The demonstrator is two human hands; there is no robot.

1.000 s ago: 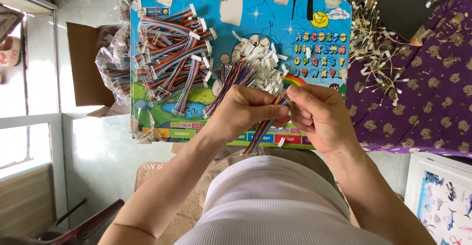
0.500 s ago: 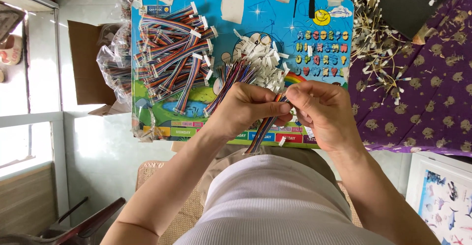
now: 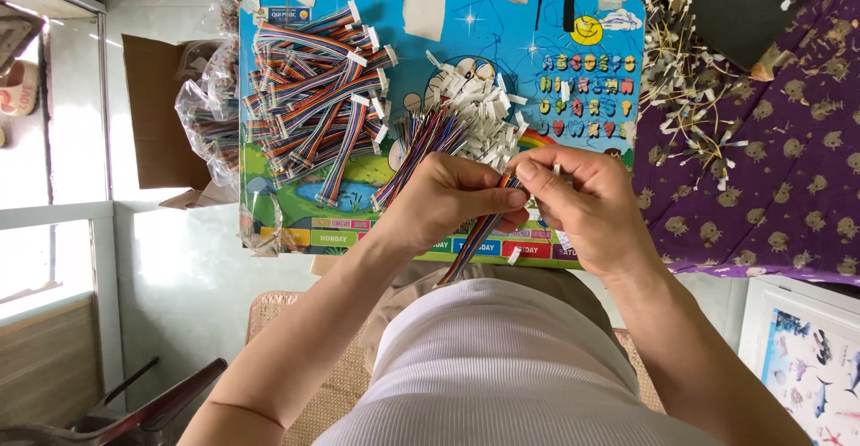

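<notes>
- Pile of multicoloured ribbon cables [image 3: 313, 97], left on the table [image 3: 573, 16].
- Left hand [image 3: 448, 200]: fingers clenched around one ribbon cable [image 3: 470, 244], above the table's near edge.
- Right hand [image 3: 587, 204]: fingers pinching the same cable's upper end.
- Heap of white connectors [image 3: 475, 110], behind both hands.

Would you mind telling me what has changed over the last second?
Very little: both hands, left hand and right hand, keep pinching the same striped ribbon cable between them, barely shifted. The cable pile and white connectors on the blue board stayed put.
</notes>
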